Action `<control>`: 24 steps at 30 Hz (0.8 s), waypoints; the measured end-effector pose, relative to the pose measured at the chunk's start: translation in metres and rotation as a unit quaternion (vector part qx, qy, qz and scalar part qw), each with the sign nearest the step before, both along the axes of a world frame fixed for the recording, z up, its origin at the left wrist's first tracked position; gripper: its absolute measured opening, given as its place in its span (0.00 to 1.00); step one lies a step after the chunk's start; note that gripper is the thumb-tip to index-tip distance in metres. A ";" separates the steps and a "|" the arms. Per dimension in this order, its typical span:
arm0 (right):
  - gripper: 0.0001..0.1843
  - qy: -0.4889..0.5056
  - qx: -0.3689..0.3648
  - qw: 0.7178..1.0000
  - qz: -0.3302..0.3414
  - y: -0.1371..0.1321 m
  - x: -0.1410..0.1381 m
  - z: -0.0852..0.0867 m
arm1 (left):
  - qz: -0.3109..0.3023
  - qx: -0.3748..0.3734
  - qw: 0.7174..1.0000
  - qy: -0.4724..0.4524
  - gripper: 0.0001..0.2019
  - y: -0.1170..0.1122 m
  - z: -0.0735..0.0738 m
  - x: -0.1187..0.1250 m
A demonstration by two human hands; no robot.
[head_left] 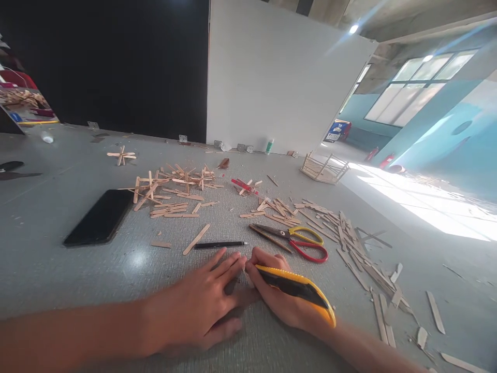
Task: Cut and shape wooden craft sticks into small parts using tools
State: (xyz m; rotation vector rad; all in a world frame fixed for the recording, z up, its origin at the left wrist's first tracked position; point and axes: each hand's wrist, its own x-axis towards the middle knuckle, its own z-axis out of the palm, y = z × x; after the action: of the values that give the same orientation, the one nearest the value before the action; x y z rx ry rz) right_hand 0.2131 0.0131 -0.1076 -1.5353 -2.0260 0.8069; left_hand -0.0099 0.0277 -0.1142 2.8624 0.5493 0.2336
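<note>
The left hand (198, 305) lies flat on the grey table (77, 269), palm down and fingers stretched out together. It grasps nothing; it looks to be pressing down to pin something under its fingertips, though whatever that is stays hidden apart from a pale sliver. The right hand (277, 306) is clenched around a yellow and black knife (298, 290), held low and slanted like a pencil, with its front end just beside the left fingertips. The blade itself cannot be made out.

Just beyond the left fingertips lie a black pen (219, 244) and a single wooden stick (196, 239), both within easy reach. Just past the right knuckles a pair of scissors (295, 239) with one yellow and one red handle rests partly open. Off to the left of the left hand lies a dark phone (99, 217), screen up. Further out, sticks (174, 194) lie scattered ahead of the left hand, with scraps (349, 243) strewn to the right of the right hand. Far beyond the right hand stands a small stick frame (324, 168).
</note>
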 end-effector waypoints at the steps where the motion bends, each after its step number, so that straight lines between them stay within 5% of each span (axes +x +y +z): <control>1: 0.20 -0.003 0.001 1.000 0.001 0.000 0.000 0.001 | -0.001 0.006 1.000 0.002 0.30 0.000 0.001 0.000; 11: 0.19 -0.023 -0.023 0.999 0.020 0.002 0.004 0.013 | -0.007 0.023 1.000 -0.011 0.29 0.000 -0.001 0.000; 24: 0.22 0.028 -0.025 0.999 0.005 0.005 0.010 -0.002 | -0.016 0.056 0.998 -0.011 0.32 0.001 -0.004 0.001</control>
State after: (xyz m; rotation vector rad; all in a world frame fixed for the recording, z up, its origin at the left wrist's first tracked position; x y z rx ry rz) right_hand 0.2231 0.0181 -0.1098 -1.5122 -1.9889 0.9006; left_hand -0.0094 0.0289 -0.1183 2.9707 0.5004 0.2984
